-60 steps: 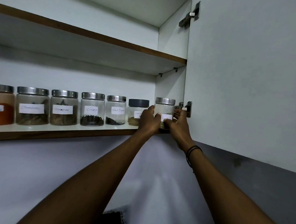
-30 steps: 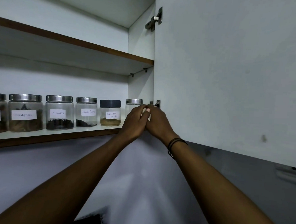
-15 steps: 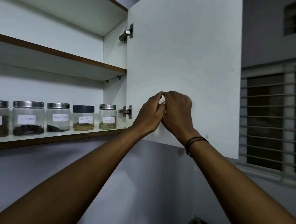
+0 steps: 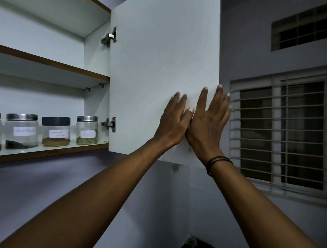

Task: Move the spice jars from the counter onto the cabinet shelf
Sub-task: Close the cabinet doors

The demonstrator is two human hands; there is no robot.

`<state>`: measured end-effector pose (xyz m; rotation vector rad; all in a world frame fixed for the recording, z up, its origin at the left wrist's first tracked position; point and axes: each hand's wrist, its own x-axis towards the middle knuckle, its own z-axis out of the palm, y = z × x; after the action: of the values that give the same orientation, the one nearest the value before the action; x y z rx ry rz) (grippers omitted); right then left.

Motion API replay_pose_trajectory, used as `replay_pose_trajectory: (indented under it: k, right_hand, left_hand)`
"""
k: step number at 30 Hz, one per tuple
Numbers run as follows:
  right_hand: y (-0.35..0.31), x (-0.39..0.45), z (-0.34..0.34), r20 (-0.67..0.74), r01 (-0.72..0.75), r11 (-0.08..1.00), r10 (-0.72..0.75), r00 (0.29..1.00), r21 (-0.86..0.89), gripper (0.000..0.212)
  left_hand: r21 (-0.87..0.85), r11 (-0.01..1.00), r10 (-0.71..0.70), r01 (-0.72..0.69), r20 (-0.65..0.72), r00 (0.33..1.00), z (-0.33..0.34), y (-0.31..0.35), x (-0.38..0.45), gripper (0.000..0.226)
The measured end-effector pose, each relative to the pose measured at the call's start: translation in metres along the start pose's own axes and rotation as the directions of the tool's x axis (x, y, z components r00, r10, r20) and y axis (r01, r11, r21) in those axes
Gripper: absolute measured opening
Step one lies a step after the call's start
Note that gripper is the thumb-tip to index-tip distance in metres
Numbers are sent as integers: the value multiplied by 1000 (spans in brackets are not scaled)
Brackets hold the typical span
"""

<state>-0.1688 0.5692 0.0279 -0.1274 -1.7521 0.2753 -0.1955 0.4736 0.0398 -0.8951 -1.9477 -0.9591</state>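
Observation:
Several labelled spice jars stand in a row on the lower cabinet shelf [image 4: 46,154]. The rightmost jar [image 4: 86,130] has a steel lid and greenish contents; beside it is a black-lidded jar [image 4: 55,131] with brown powder, then a steel-lidded jar [image 4: 21,131] with dark contents. My left hand [image 4: 174,122] and my right hand [image 4: 208,121] lie flat, fingers spread, against the inner face of the open white cabinet door [image 4: 161,58], near its free edge. Neither hand holds anything.
The door hangs on two metal hinges [image 4: 108,124] at the cabinet's right side. An upper shelf [image 4: 50,63] sits above the jars. A barred window [image 4: 281,133] is in the wall to the right, with a small vent window [image 4: 303,28] higher up.
Both hands have left the rightmost jar on the shelf and moved right onto the door, opening out flat. The view has swung to the right.

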Motion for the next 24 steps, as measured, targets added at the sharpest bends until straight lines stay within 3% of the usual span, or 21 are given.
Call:
replay_pose_trajectory:
  k: [9, 16, 20, 24]
  right_hand:
    - [4, 4, -21, 30, -89, 904, 84, 996, 418, 75]
    - [-25, -4, -58, -5, -122, 834, 148, 989, 539, 70]
    - [-57, -13, -91, -32, -85, 779, 134, 990, 621, 64]
    - [-99, -27, -117, -55, -10, 654, 79, 995, 756, 60]
  left_hand:
    - [-81, 997, -2, 4, 23, 1000, -1, 29, -4, 70]
    - [-76, 993, 87, -86, 5, 996, -34, 42, -20, 66]
    - [-144, 980, 128, -137, -68, 989, -65, 46, -28, 66]
    - [-232, 953, 159, -196, -169, 973, -103, 42, -41, 70]
